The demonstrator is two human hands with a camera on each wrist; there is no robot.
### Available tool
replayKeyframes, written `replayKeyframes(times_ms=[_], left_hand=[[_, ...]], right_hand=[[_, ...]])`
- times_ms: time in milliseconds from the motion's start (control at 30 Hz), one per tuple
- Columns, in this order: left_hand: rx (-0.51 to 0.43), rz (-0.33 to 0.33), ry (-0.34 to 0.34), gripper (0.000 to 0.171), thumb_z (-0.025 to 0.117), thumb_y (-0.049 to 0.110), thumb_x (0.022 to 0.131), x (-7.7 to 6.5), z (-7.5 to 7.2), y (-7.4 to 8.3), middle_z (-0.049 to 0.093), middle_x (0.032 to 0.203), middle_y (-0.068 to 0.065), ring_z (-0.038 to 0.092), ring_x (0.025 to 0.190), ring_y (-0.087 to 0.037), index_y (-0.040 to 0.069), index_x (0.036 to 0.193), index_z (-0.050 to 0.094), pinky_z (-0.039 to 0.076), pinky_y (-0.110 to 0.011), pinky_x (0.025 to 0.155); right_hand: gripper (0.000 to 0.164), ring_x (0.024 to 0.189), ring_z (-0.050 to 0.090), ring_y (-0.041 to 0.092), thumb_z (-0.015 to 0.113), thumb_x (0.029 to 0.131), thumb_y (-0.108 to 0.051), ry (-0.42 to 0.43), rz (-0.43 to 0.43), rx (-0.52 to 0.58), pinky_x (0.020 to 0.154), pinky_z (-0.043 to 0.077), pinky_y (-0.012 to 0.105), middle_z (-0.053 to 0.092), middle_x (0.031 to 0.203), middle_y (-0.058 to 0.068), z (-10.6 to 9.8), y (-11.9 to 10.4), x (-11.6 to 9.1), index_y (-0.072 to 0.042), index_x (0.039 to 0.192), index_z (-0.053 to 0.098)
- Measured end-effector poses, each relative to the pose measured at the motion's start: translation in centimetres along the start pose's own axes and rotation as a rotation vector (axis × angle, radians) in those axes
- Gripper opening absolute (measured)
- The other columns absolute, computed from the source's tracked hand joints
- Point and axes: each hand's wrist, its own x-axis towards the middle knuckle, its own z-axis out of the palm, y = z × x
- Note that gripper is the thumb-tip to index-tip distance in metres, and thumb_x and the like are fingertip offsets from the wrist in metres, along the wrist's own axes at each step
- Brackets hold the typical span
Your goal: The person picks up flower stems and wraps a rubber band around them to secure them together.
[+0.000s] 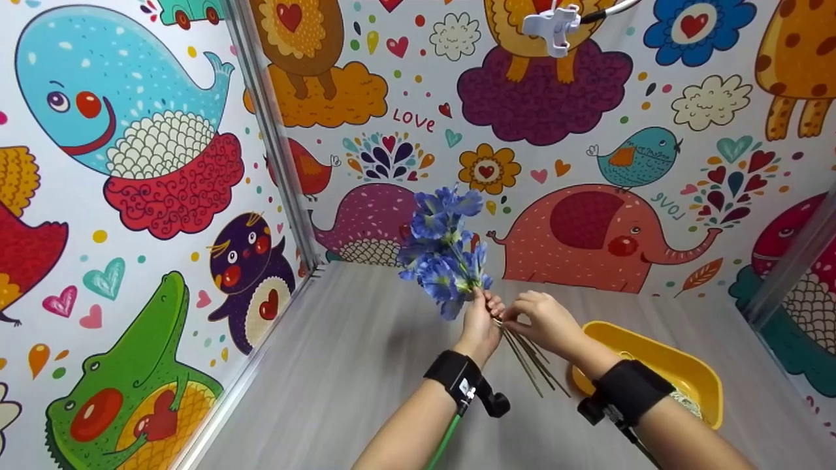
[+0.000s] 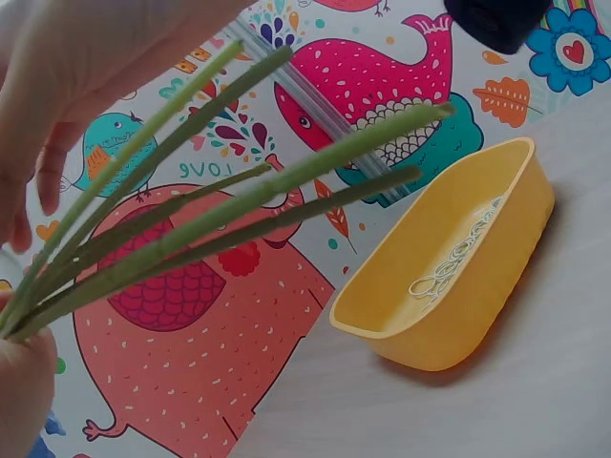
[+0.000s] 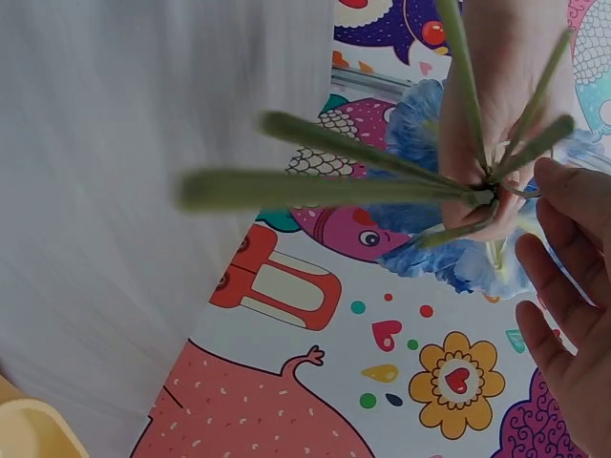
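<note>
Blue flowers (image 1: 437, 277) are held above the table (image 1: 326, 391) by the curled fingers of the left hand (image 1: 482, 323), a thin pale band (image 3: 525, 193) being pinched at their green stems (image 3: 325, 191) by fingertips of the right hand (image 1: 545, 323) — while pale loops (image 2: 444, 277) are contained in the yellow tray (image 2: 506, 262) at right.

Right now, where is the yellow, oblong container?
In the head view, the yellow, oblong container sits at the lower right on the grey, wood-grained table, partly hidden by the person's bare right forearm and right of the thin green flower stems.
</note>
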Motion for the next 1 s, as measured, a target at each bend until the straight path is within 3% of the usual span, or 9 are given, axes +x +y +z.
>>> replayKeyframes(times_ms=[233, 433, 533, 633, 733, 833, 1000], left_hand=[[0.034, -0.006, -0.017, 0.04, 0.012, 0.035, 0.097, 0.0, -0.2, -0.5, 0.028, 0.058, 0.006, 0.027, 0.049, -0.004, 0.014, 0.07, 0.033, 0.026, -0.019, 0.051], [0.035, -0.001, -0.029, 0.041, 0.013, 0.034, 0.097, -0.1, 0.0, -0.4, 0.028, 0.056, 0.007, 0.025, 0.047, -0.004, 0.016, 0.067, 0.035, 0.024, -0.019, 0.05], [0.043, -0.012, -0.046, 0.042, 0.013, 0.034, 0.097, -0.3, 0.1, -0.2, 0.027, 0.056, 0.007, 0.025, 0.045, -0.003, 0.016, 0.066, 0.035, 0.023, -0.018, 0.049], [0.04, -0.031, -0.057, 0.042, 0.013, 0.034, 0.097, -0.4, 0.2, 0.0, 0.026, 0.056, 0.007, 0.024, 0.044, -0.002, 0.016, 0.065, 0.035, 0.022, -0.017, 0.047], [0.009, -0.053, -0.062, 0.042, 0.013, 0.033, 0.098, -0.6, 0.0, 0.2, 0.025, 0.057, 0.007, 0.024, 0.043, -0.003, 0.015, 0.066, 0.035, 0.021, -0.017, 0.046], [-0.026, -0.084, -0.067, 0.041, 0.014, 0.033, 0.098, -0.8, 0.0, 0.3, 0.024, 0.057, 0.006, 0.024, 0.043, -0.003, 0.015, 0.067, 0.035, 0.02, -0.017, 0.045], [-0.067, -0.132, -0.107, 0.043, 0.013, 0.036, 0.097, -1.2, 0.5, 0.4, 0.025, 0.057, 0.006, 0.025, 0.044, -0.003, 0.015, 0.067, 0.036, 0.021, -0.017, 0.045]], right_hand=[[0.016, 0.067, 0.05, 0.012, 0.077, 0.066, -0.012, 0.073, -0.06, -0.089, 0.06, 0.042, 0.028, 0.056, 0.07, -0.003, -0.1, 0.7, 0.4, -0.012, 0.075, 0.064], [0.015, 0.067, 0.05, 0.019, 0.074, 0.065, -0.01, 0.172, -0.165, -0.329, 0.059, 0.04, 0.032, 0.056, 0.069, 0.001, -1.3, 1.6, 0.5, -0.01, 0.072, 0.062], [0.003, 0.07, 0.051, 0.023, 0.062, 0.075, -0.009, 0.14, -0.246, -0.49, 0.061, 0.04, 0.036, 0.055, 0.072, 0.005, -2.4, 2.0, 0.4, -0.007, 0.074, 0.059], [0.02, 0.074, 0.05, 0.027, 0.04, 0.087, -0.008, 0.066, -0.306, -0.626, 0.065, 0.04, 0.039, 0.053, 0.075, 0.01, -3.5, 2.7, 0.2, -0.003, 0.077, 0.057], [0.032, 0.076, 0.049, 0.029, 0.026, 0.089, -0.005, 0.016, -0.311, -0.692, 0.068, 0.039, 0.042, 0.053, 0.076, 0.013, -4.5, 3.6, -0.4, -0.001, 0.078, 0.056], [0.033, 0.076, 0.048, 0.03, 0.024, 0.089, -0.003, -0.02, -0.273, -0.725, 0.07, 0.038, 0.043, 0.052, 0.076, 0.014, -5.3, 4.6, -1.4, 0.001, 0.079, 0.055], [0.017, 0.079, 0.046, 0.033, 0.038, 0.083, 0.003, -0.091, -0.184, -0.707, 0.072, 0.036, 0.045, 0.051, 0.078, 0.016, -5.3, 5.8, -3.3, 0.002, 0.081, 0.055]])
